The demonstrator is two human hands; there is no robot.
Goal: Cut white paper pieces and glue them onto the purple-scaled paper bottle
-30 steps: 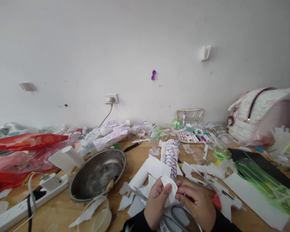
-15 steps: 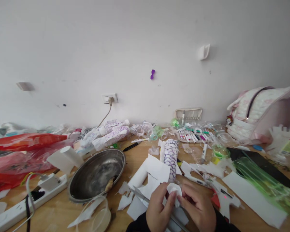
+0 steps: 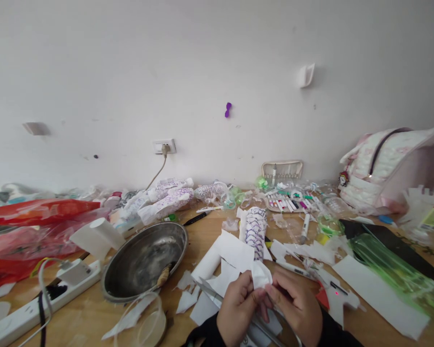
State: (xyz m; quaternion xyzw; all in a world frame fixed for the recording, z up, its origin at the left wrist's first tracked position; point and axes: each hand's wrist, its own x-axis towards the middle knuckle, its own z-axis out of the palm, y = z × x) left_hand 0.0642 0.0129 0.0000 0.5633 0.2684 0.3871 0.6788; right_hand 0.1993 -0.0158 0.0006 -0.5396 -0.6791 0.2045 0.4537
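My left hand (image 3: pixel 237 307) and my right hand (image 3: pixel 297 307) meet low in the middle of the view, just above the wooden table (image 3: pixel 90 313). Both pinch a small piece of white paper (image 3: pixel 260 274) that sticks up between the fingertips. The fingers of both hands are curled closed on it. Under the hands lie white paper scraps (image 3: pixel 227 270) and scissors (image 3: pixel 207 287), partly covered. A bottle wrapped in paper with a purple scale pattern (image 3: pixel 256 232) lies just beyond the hands.
A metal bowl (image 3: pixel 144 262) sits to the left, with a power strip (image 3: pixel 39 299) further left and red plastic bags (image 3: pixel 29 226) behind. Markers in a case (image 3: pixel 285 204) lie at the back, a pink backpack (image 3: pixel 390 168) at right, green cut plastic (image 3: pixel 390 265) near it.
Both hands have kept working the paper piece between the fingertips; it has been turned and now stands slightly higher. The view has shifted a little.
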